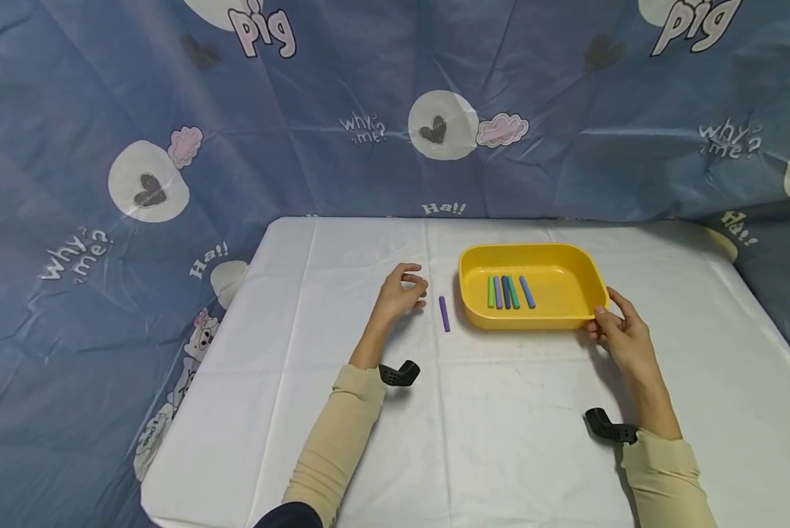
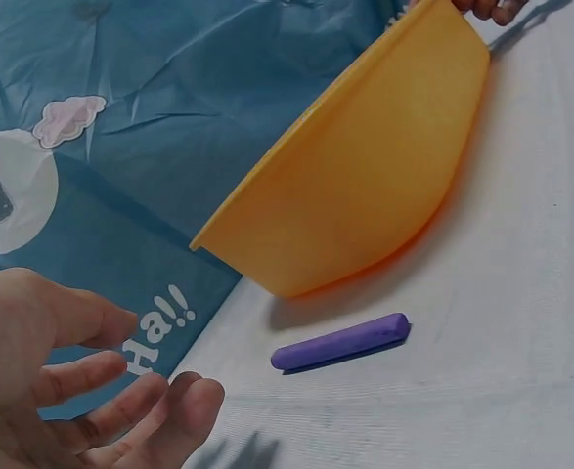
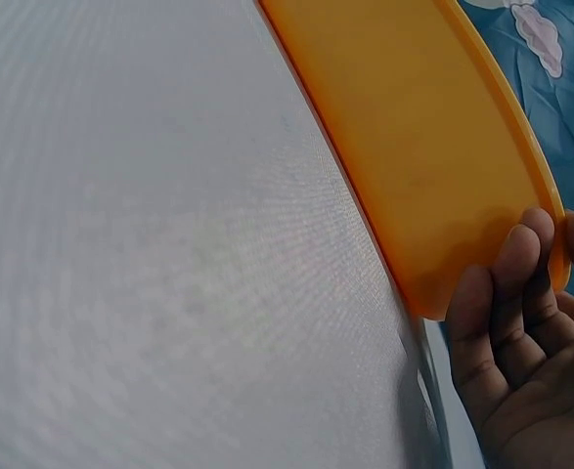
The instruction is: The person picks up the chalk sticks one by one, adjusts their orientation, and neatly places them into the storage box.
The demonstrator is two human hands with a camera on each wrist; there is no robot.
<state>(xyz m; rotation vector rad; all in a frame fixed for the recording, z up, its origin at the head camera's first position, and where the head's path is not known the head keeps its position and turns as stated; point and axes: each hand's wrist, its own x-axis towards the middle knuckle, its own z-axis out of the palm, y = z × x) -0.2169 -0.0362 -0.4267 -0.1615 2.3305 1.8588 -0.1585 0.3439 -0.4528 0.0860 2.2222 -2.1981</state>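
Note:
A short, rounded purple stick (image 1: 444, 314) lies on the white cloth, just left of a yellow plastic tray (image 1: 569, 320). My left hand (image 1: 401, 293) hovers to the left of this stick, fingers loosely bent and apart, with nothing in them. In the left wrist view the purple stick (image 2: 340, 342) lies beyond the fingertips, beside the tray's outer wall (image 2: 365, 176). My right hand (image 1: 622, 337) grips the tray at its near right corner. The right wrist view has its thumb at the rim and the fingers (image 3: 514, 259) against the outer wall.
Inside the tray lie several similar sticks in a row, among them a light green one (image 1: 490, 292), and a blue one (image 1: 527, 292) set slightly apart. White cloth (image 1: 513, 425) covers the table. A blue printed curtain (image 1: 342, 176) hangs behind and along the left side.

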